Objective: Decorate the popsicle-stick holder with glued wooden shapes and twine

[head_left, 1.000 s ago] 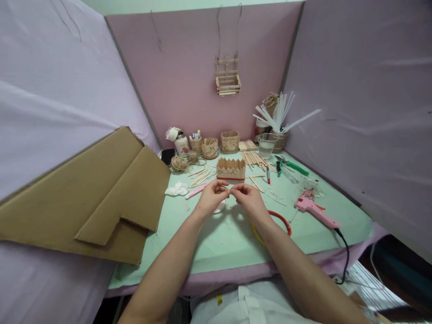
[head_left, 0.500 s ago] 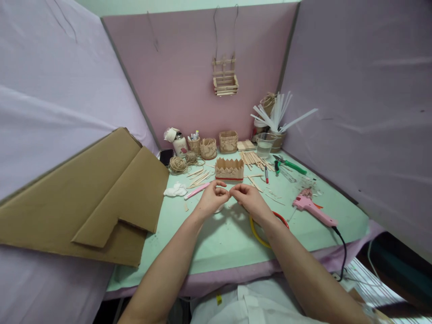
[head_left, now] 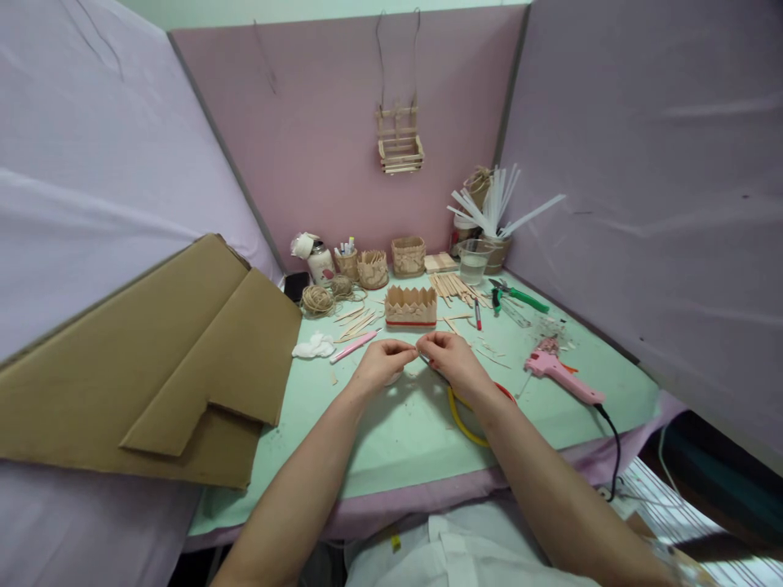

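My left hand [head_left: 384, 361] is closed in a pinch over the middle of the table, thumb against forefinger. My right hand [head_left: 449, 357] pinches just beside it, the fingertips almost meeting. What sits between the fingers is too small to make out. Beneath my right wrist lie scissors with yellow and red handles [head_left: 463, 424], partly covered by the forearm; a dark blade shows below the hand. Just beyond both hands stands a small wooden box [head_left: 410, 308] with a zigzag top edge and a red band. A pink craft knife [head_left: 355, 346] rests left of my left hand.
A pink glue gun [head_left: 563, 377] with a cord lies at right, near green-handled pliers [head_left: 526, 300]. Wooden sticks [head_left: 456, 289], twine balls [head_left: 318, 301] and a clear cup [head_left: 473, 262] stand farther back. Folded cardboard [head_left: 165, 367] leans at left.
My left fingers have drawn closer together into a tighter pinch. My right hand stays nearly in place. The whole view has shifted slightly.
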Tool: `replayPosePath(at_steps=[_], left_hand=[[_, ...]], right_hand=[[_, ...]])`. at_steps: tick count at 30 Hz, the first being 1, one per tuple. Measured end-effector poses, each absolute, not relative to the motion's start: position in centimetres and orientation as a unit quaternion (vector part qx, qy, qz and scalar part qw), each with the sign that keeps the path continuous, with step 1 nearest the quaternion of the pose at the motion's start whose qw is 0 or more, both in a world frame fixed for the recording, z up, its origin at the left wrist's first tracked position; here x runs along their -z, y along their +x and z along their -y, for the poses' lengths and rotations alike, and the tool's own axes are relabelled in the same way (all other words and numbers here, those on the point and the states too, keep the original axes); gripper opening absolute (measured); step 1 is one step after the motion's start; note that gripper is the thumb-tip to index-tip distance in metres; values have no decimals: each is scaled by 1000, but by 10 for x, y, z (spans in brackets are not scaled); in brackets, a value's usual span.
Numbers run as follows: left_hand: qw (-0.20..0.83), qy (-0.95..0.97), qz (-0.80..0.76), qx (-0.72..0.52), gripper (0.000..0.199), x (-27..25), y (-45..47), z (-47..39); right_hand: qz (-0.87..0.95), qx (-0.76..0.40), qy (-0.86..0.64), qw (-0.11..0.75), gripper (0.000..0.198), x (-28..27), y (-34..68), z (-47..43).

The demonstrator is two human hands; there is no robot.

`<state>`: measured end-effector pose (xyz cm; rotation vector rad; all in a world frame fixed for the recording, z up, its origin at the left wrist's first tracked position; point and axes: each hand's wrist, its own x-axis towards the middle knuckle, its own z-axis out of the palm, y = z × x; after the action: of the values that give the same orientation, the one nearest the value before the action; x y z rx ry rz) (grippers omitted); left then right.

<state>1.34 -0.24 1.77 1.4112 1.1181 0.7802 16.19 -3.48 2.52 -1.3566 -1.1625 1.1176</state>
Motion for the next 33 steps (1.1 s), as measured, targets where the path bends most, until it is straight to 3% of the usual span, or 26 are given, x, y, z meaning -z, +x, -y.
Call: replayPosePath(at_steps=[12,23,33], left_hand=[[550,561,-483,-386,39,-16,13,-1],[512,529,-497,-459,40,-13,9,-8],[502,547,-499,-446,40,-12,11,-6]], right_hand=[[429,-494,-548,521,30,-29,160,33],[439,-488,-554,513,30,-23,165,32],[457,-475,-563,499,31,-21,166,33]])
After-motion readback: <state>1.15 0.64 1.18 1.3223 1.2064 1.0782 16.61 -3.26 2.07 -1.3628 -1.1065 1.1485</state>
